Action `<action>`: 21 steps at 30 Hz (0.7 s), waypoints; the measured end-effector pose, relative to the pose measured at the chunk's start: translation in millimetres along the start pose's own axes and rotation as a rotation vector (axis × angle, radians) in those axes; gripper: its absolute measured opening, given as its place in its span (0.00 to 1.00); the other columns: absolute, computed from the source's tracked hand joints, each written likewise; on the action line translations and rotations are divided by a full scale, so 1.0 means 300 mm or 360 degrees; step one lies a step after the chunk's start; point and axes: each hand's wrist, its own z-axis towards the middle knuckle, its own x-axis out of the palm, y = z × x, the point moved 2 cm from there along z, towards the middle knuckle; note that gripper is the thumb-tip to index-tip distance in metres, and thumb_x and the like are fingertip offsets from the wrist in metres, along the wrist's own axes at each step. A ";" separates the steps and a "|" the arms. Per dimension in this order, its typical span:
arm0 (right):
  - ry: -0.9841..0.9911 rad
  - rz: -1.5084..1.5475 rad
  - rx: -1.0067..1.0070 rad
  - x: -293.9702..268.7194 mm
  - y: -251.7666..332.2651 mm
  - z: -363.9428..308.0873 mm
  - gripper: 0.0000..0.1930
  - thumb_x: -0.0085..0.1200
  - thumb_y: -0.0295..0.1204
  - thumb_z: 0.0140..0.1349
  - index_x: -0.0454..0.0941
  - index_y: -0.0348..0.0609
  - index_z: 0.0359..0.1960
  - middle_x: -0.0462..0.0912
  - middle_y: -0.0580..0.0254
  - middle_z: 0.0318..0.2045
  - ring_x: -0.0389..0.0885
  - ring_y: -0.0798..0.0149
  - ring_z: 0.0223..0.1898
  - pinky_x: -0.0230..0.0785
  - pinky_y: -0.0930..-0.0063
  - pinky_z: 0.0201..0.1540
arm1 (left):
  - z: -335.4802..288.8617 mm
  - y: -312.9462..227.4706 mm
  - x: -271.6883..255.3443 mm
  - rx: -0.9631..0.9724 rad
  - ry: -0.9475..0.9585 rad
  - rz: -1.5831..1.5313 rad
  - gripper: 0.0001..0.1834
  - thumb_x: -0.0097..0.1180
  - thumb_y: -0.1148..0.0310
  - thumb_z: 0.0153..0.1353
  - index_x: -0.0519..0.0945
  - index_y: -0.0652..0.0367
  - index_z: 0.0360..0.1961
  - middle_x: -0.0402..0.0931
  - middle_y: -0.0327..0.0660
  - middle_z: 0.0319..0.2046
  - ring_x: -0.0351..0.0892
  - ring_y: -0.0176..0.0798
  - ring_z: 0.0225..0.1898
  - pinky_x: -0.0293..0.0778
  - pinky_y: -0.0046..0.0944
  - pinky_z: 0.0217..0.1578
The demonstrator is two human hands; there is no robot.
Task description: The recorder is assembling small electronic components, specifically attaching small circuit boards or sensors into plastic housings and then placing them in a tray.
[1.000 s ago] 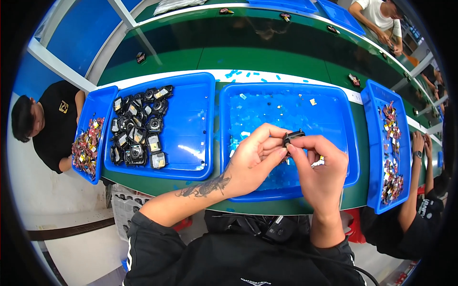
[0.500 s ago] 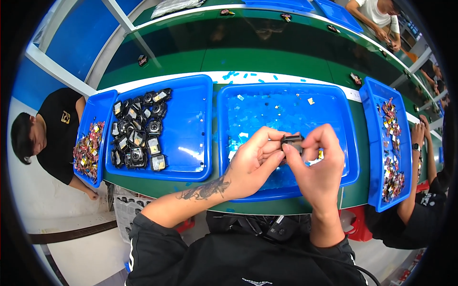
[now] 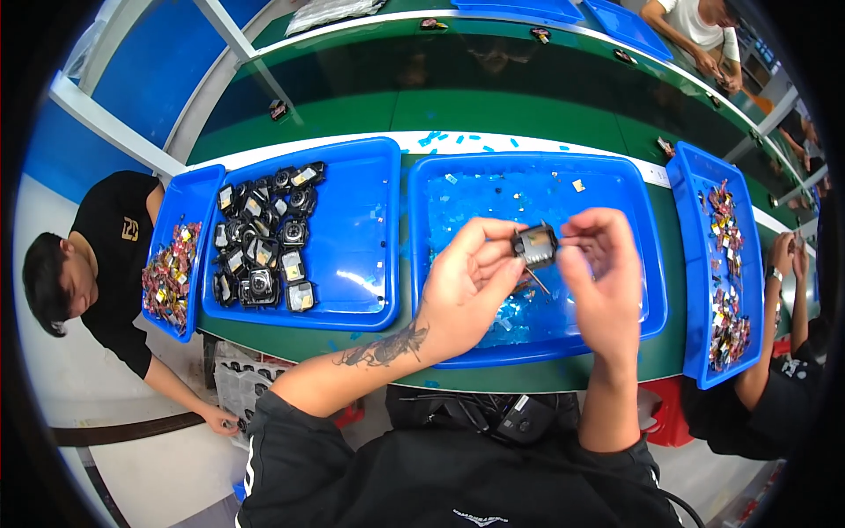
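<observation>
My left hand (image 3: 471,286) holds a small black rectangular housing (image 3: 535,246) between thumb and fingers, its face tilted up toward me. A thin stick-like piece (image 3: 537,282) shows just below the housing; I cannot tell whether it is attached. Beside the housing, my right hand (image 3: 607,282) is slightly blurred, its thumb and fingers curved but apart, and I see nothing between them. Under both hands stands a wide blue tray (image 3: 651,264) with many small blue film pieces and some pale scraps in it.
At left, a blue tray (image 3: 348,238) carries several black camera-like units (image 3: 261,286). Narrower blue trays of colourful small parts flank it (image 3: 211,189) and stand at right (image 3: 700,299). Beyond runs a green conveyor belt (image 3: 343,110) with scattered parts. Co-workers sit left (image 3: 106,238), right and across.
My right hand has come away from the black housing, and the housing's face is now turned up. The co-worker at left has reached down toward a grey tray; parts on the belt have shifted slightly right.
</observation>
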 end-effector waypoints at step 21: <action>0.0338 0.0682 0.0595 -0.056 0.023 -0.062 0.06 0.58 0.15 0.58 0.77 0.31 0.37 0.82 0.59 0.34 0.82 0.71 0.36 0.77 0.79 0.41 | -0.010 -0.066 -0.006 0.0840 0.0174 0.1236 0.15 0.58 0.86 0.54 0.84 0.62 0.43 0.78 0.49 0.48 0.83 0.43 0.44 0.81 0.35 0.41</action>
